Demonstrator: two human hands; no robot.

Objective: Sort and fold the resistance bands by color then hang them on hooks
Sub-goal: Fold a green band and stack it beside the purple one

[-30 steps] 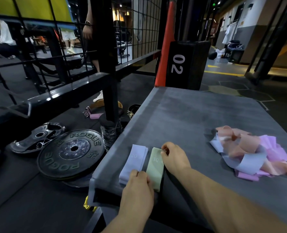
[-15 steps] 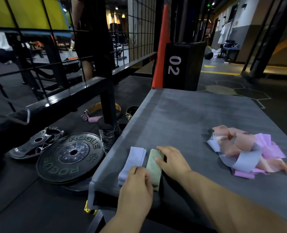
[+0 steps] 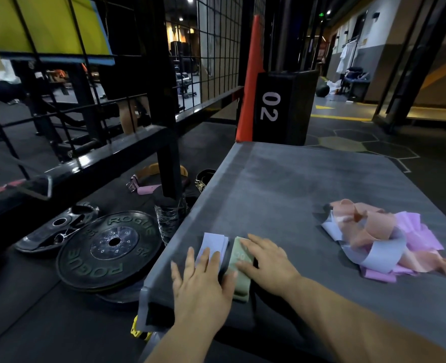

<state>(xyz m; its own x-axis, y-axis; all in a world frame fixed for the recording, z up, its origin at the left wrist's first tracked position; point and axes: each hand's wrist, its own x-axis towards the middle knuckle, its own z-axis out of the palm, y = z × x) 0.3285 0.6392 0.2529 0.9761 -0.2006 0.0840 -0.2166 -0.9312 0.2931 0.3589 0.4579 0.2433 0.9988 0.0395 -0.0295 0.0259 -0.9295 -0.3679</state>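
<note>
While both hands lie flat on the folded stacks, the step in hand is judged to be pressing the folds down. The green band lies near the near-left corner of the platform, just beside the lilac band, which sits closer to the left edge. The right hand rests on the green band with fingers straight. The left hand rests likewise on the lilac band (neither hand grips anything).

Press along each band's length so the layers settle square. Hold the two stacks parallel, so the colours do not mix. Do not slide the lilac band leftward: the left edge is close, and below it stand a bottle and a weight plate on the floor. The near edge is also close, under the wrists.

The pile of unsorted bands (peach, pink and lilac, tangled) lies towards the right edge, well apart from the stacks. Bare platform between stacks and pile, and on towards the far edge, leaves room for further stacks and a free reach to the right. No hooks can be made out.
</note>
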